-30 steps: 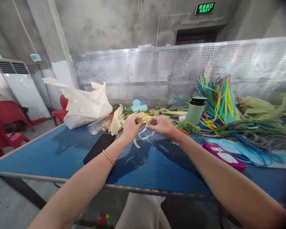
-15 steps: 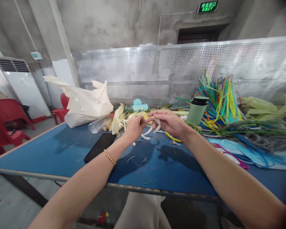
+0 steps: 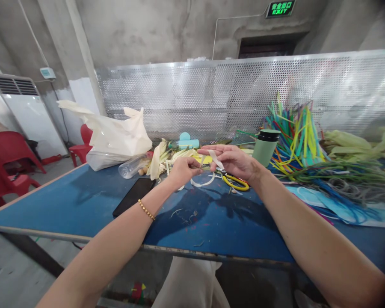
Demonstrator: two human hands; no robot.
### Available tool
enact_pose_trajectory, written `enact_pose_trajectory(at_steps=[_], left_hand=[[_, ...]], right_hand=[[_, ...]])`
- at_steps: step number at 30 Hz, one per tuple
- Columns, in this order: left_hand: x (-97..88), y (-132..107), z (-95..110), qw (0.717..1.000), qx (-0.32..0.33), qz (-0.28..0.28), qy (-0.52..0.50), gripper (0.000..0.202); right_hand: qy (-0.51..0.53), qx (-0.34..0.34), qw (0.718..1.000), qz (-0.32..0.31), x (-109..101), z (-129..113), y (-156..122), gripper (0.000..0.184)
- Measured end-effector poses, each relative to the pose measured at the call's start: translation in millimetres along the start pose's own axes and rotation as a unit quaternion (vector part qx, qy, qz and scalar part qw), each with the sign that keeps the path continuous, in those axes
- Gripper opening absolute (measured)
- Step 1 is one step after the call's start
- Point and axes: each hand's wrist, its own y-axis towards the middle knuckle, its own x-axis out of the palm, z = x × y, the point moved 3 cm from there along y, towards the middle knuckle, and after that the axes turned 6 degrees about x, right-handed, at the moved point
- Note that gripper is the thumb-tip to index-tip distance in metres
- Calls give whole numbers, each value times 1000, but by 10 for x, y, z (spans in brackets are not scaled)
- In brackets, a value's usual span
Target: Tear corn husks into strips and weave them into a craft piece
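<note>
My left hand (image 3: 184, 171) is closed in a pinch on the end of a thin pale strip (image 3: 215, 159), possibly corn husk. That strip runs across to my right hand (image 3: 234, 161), whose fingers stretch forward with the strip lying across and between them. Just below my right hand lie scissors with yellow handles (image 3: 235, 183), their blades partly hidden. A curled white strip (image 3: 202, 185) hangs or lies beneath the hands. Pale corn husks (image 3: 158, 162) are heaped beyond my left hand. Small fibre scraps (image 3: 186, 218) dot the blue tabletop (image 3: 67, 209).
A black phone (image 3: 133, 196) and a clear plastic bottle (image 3: 130, 169) lie left, near a white bag (image 3: 115, 137). Right of my hands stand a green tumbler (image 3: 265, 147) and colourful strips (image 3: 304, 137), with grey-green cords (image 3: 349, 175) and blue masks (image 3: 311, 199). A perforated metal panel (image 3: 192, 102) closes the back.
My hands have parted slightly, and the right fingers have spread and turned with the strip. The yellow scissor handles show more fully. The curled white strip has shifted and looks longer.
</note>
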Motion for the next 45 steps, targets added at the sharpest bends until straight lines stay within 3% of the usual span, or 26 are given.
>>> enact_pose_trajectory(at_steps=[4, 7, 10, 13, 16, 23, 30, 38, 45], left_hand=[[-1, -6, -10, 1000, -7, 2, -14, 16], [14, -9, -22, 999, -9, -9, -40, 19], [33, -3, -41, 997, -11, -12, -73, 25], [44, 1, -58, 996, -17, -7, -87, 30], [48, -2, -56, 997, -10, -11, -79, 22], [31, -20, -34, 998, -11, -21, -52, 17], [17, -17, 19, 1000, 3, -16, 9, 13], [71, -69, 86, 989, -16, -68, -127, 23], [69, -74, 100, 963, -42, -66, -259, 22]], right_hand=[[-2, -6, 1000, -26, -21, -44, -45, 47], [-48, -4, 999, 6, -19, -50, -56, 42], [-111, -28, 987, 116, -38, -28, -19, 31], [-175, -86, 951, 239, -57, -22, 18, 31], [-224, -135, 919, 294, -29, -40, 30, 32], [-256, -165, 905, 298, 172, -89, 4, 37], [-234, -149, 917, 287, 295, -49, 8, 29], [-231, -166, 914, 290, 250, -50, 37, 25], [-251, -178, 909, 282, 169, -17, 72, 25]])
